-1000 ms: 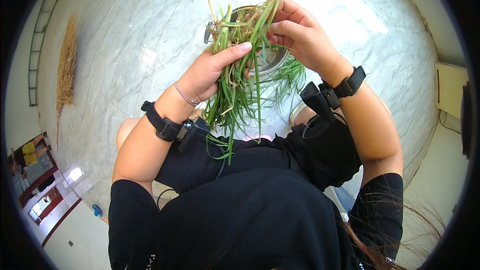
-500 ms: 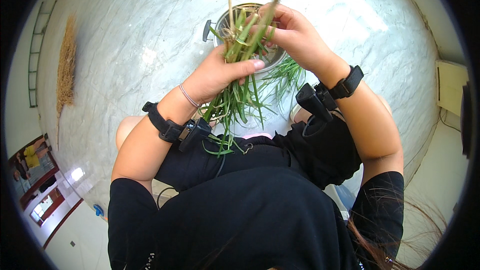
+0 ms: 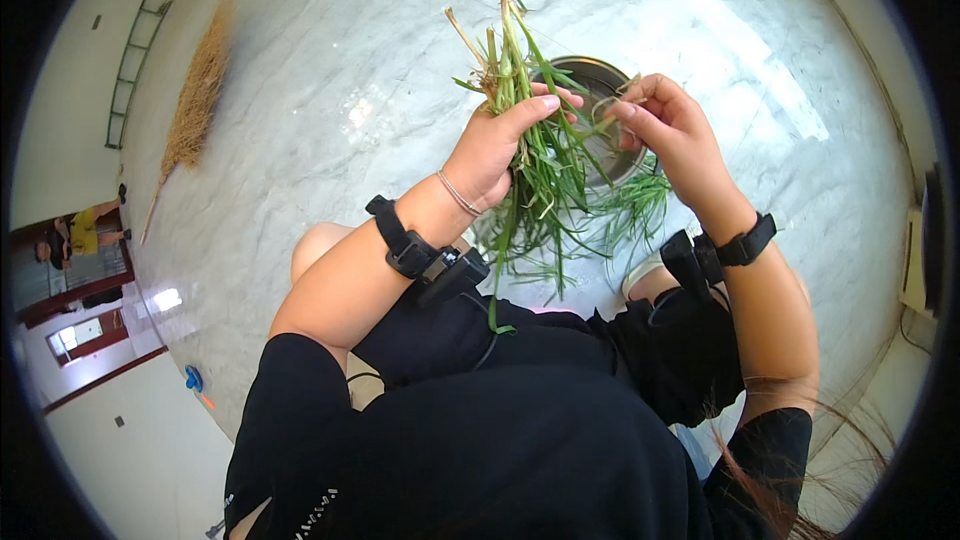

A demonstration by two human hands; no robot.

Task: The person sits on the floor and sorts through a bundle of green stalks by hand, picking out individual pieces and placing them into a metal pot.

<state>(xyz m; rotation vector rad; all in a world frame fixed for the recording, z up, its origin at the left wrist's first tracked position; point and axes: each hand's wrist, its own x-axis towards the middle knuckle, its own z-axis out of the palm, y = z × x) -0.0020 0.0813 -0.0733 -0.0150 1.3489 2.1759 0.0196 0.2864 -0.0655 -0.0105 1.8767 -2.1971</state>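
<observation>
My left hand (image 3: 497, 145) is closed round a bunch of long-leaved greens (image 3: 545, 180). Their pale stalks and brownish roots point up and away from me, while the leaves hang toward my lap. To its right, my right hand (image 3: 685, 135) pinches a thin, pale, withered strand (image 3: 603, 112) between thumb and fingers, apart from the bunch. Below both hands a round metal pot (image 3: 590, 61) stands on the floor, partly covered by the greens and my fingers. More loose green leaves (image 3: 640, 202) lie at the pot's near side.
A straw broom (image 3: 198, 90) lies on the marbled floor (image 3: 350, 70) at the left, near a dark metal frame (image 3: 138, 50) along the wall. A small blue object (image 3: 193, 377) rests at the lower left. A pale box-shaped thing (image 3: 914, 260) stands by the right wall.
My right hand has drawn away from the stalks to the right and now pinches a withered strand. The whole view has shifted, and the bunch now stands left of the pot.
</observation>
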